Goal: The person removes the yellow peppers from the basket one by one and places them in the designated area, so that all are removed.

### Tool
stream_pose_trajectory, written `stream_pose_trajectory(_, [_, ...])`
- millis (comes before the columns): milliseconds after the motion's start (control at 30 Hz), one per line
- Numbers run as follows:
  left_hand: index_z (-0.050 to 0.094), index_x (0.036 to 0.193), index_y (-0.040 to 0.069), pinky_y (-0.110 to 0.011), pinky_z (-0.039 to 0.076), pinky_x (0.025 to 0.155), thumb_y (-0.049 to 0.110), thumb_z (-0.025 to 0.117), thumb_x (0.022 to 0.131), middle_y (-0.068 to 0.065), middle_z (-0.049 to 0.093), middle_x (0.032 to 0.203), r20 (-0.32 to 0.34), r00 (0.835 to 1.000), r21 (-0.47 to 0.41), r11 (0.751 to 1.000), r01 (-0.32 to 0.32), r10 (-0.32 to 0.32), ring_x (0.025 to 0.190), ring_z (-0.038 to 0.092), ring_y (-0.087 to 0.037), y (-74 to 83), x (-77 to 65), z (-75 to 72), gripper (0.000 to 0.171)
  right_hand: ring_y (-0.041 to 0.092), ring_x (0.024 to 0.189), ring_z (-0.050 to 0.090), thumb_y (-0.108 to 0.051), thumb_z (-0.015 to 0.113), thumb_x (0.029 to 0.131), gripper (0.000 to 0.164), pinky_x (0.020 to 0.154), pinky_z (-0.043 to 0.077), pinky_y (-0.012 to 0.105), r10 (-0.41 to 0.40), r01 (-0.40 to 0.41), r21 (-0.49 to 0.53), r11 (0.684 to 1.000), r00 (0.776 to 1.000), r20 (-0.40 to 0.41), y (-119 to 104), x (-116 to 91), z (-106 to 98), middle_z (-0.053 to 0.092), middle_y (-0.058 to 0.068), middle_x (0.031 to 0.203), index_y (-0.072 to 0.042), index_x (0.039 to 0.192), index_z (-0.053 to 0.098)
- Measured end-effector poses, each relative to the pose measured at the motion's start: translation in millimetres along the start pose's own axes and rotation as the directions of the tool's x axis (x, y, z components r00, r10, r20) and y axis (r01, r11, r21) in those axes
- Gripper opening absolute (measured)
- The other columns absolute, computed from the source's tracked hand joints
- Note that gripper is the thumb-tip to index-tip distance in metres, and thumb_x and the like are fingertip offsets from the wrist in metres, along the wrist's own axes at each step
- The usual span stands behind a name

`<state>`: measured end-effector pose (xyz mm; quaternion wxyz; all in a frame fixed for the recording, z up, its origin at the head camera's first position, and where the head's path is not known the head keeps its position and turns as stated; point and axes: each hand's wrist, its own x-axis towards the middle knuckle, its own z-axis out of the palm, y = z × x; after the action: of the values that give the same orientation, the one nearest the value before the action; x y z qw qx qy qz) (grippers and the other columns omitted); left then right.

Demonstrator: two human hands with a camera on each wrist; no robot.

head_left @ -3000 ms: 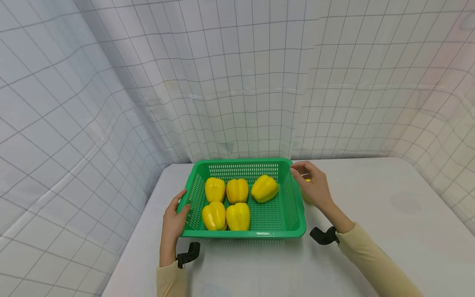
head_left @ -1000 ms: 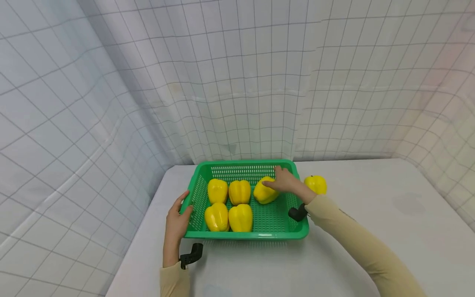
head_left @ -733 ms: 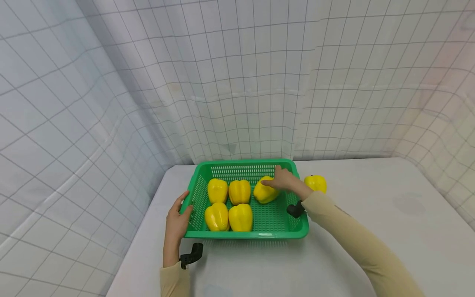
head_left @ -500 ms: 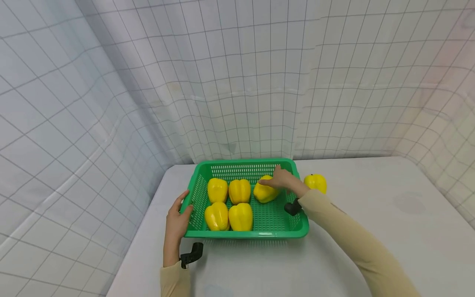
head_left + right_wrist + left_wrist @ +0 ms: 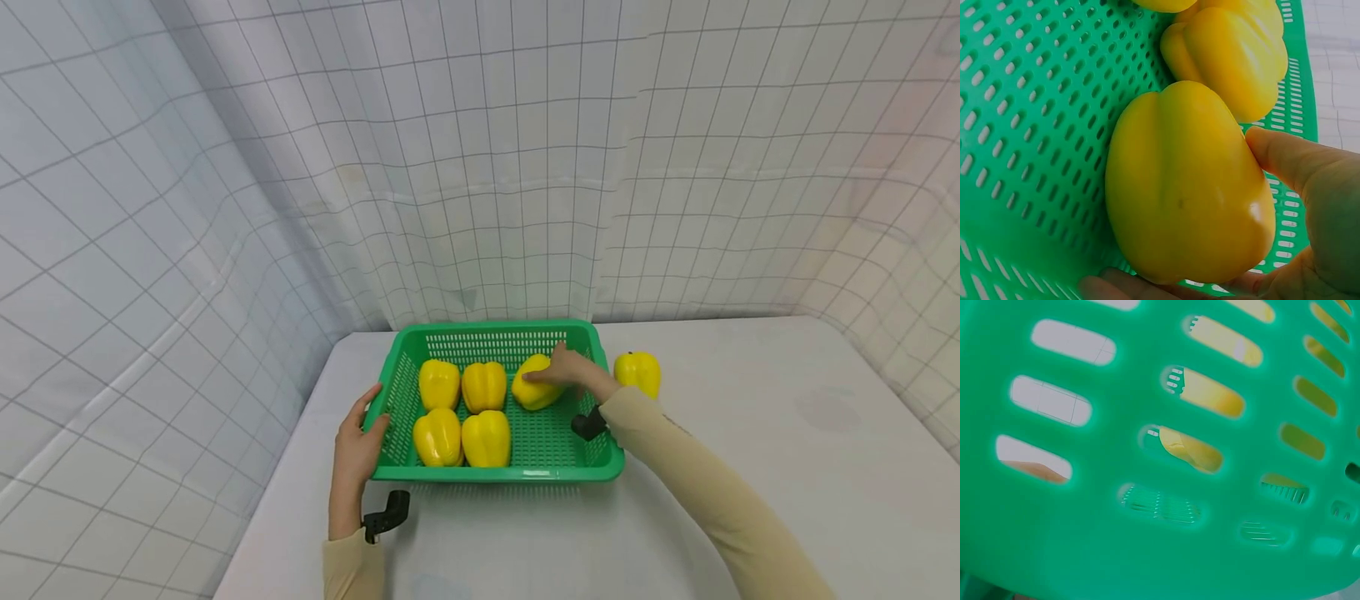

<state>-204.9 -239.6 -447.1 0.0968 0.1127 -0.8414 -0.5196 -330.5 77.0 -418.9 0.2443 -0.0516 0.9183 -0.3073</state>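
Plainly, the person's right hand (image 5: 573, 367) pinches a glossy yellow bell pepper (image 5: 534, 393) that is inside a rectangular green plastic basket (image 5: 517, 474) with slotted walls. Taking the basket as a clock face with twelve at its far side, this pepper sits near two o'clock, tilted. The right wrist view shows the thumb (image 5: 1275, 153) pressed to one side of it and the other fingers reaching round the opposite side; whether its weight rests on the basket floor cannot be told.

At nine o'clock the left hand (image 5: 356, 450) holds the basket's rim, its thumb over the edge and its fingers along the outer wall. The left wrist view is filled by that green wall, so how firmly those fingers press cannot be told.

Four more yellow peppers share the basket: one at ten o'clock (image 5: 439, 386), one near the centre toward eleven (image 5: 484, 387), one at eight (image 5: 438, 437) and one between six and seven (image 5: 487, 440). Outside, just short of three o'clock, a yellow pepper with a dark stem (image 5: 637, 372) stands upright beside the basket on the white table (image 5: 750, 433).

Both arms wear beige sleeves (image 5: 705, 483), and a curved black device (image 5: 387, 514) sits at each wrist. Beyond twelve o'clock hangs a white curtain with a dark grid (image 5: 465, 183).
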Motion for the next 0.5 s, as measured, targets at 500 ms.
stream_pose_trajectory(500, [0.043,0.144,0.019,-0.034,0.049,0.061,0.016,0.05,0.097,-0.023,0.057,0.116,0.008,1.0,-0.004,1.0,0.007,-0.006,0.077,0.059,-0.028,2.3,-1.3,0.1,0.048,0.042,0.112,0.05,-0.046,0.061,0.089,0.092,0.071,0.052,0.05,-0.089,0.089,0.027,0.996,0.996,-0.001,6.0,-0.6,6.8,0.039,0.032,0.134,0.013,0.143,0.015])
